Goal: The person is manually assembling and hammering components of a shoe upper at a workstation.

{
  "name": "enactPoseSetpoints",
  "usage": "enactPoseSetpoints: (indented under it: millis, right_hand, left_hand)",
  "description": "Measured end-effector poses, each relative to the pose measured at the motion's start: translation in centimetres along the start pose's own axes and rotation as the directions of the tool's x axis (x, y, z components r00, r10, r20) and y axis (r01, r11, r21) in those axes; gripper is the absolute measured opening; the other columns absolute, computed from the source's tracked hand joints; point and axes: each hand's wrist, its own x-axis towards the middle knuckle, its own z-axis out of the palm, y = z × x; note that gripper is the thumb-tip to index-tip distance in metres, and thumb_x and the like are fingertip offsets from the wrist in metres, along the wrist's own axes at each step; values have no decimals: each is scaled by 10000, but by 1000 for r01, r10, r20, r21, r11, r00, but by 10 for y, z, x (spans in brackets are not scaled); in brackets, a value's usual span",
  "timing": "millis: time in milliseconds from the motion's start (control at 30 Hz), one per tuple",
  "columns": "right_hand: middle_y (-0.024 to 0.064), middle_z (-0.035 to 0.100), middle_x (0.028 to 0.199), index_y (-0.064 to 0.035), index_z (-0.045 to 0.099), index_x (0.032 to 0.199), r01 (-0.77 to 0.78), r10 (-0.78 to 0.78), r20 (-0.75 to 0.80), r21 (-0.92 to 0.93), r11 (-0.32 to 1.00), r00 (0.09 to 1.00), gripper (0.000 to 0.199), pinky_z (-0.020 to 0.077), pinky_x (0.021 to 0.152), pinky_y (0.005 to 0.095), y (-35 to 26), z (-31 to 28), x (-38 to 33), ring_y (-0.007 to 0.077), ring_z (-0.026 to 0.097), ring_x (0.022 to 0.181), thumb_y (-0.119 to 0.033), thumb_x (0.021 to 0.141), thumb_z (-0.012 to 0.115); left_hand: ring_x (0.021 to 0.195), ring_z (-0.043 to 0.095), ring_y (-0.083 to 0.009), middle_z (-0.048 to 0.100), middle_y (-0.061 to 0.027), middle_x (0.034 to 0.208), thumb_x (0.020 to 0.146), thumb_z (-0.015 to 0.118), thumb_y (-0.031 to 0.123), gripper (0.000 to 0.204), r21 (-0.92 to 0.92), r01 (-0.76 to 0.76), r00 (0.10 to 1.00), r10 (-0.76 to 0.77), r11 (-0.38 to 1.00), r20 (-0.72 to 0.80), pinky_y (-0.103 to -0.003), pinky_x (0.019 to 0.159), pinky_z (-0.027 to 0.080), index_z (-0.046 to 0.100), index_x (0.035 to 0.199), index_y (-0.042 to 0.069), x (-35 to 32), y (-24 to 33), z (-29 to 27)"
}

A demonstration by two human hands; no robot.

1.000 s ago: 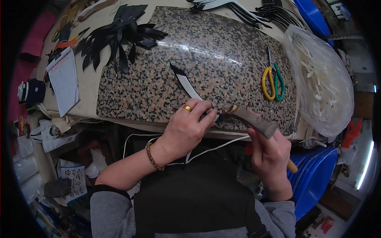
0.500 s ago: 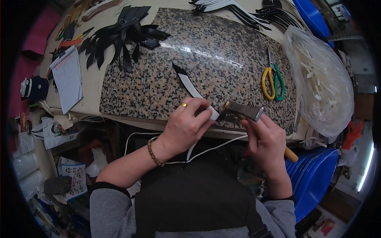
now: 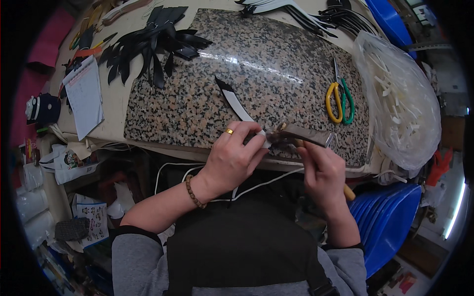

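On a speckled stone slab (image 3: 173, 116) lies a narrow curved strip (image 3: 238, 105), white with a black edge and a black far tip. My left hand (image 3: 236, 150) pinches its near end at the slab's front edge. A hammer (image 3: 306, 134) with a dark metal head is gripped in my right hand (image 3: 323, 172), its wooden handle end (image 3: 349, 192) showing below the wrist side. The head is blurred by motion and its narrow end is beside the fingertips of my left hand. Whether it touches the strip I cannot tell.
Scissors (image 3: 340, 101) with yellow and green handles lie on the slab's right. Black strips (image 3: 158, 44) are heaped at the far left, white and black ones (image 3: 281, 11) at the back. A clear bag (image 3: 400, 98) of pale strips stands right; a notepad (image 3: 84, 96) lies left.
My right hand has moved slightly left with the hammer, whose head is now blurred. My left hand stays almost still on the strip.
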Motion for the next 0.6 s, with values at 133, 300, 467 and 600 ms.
enactPoseSetpoints:
  millis: [133,300,467,600]
  right_hand:
    - [176,751,937,23,755,1089,-22,16,-122,-49,999,992,189,536,650,366,-3,-26,-6,307,708,696,-5,903,765]
    - [100,748,955,-63,774,1225,168,-168,-5,58,984,986,430,522,578,337,-2,-44,-13,237,687,652,46,808,764]
    - [89,652,804,-108,783,1224,134,-112,118,-196,971,987,354,526,598,377,0,-29,-7,281,655,643,-15,886,732]
    - [39,633,811,-160,742,1325,159,-133,127,-222,962,983,494,511,584,371,11,-24,-7,228,653,668,-40,847,764]
  left_hand:
    - [1063,656,-320,663,-110,1156,791,857,95,265,16,-16,1000,16,1000,9,-419,876,563,704,1001,42,5,-1,-2]
    - [1079,661,-310,680,-99,1165,809,821,76,204,109,-94,996,92,990,22,-421,883,561,693,965,47,9,-8,1]
    - [1090,637,-280,681,-63,1141,816,779,92,122,183,-80,997,79,980,12,-445,928,488,679,886,77,12,-3,2]
    - [1053,598,-263,647,-19,1045,767,775,91,126,67,158,987,-157,985,-20,-425,868,426,654,796,107,14,-2,11]
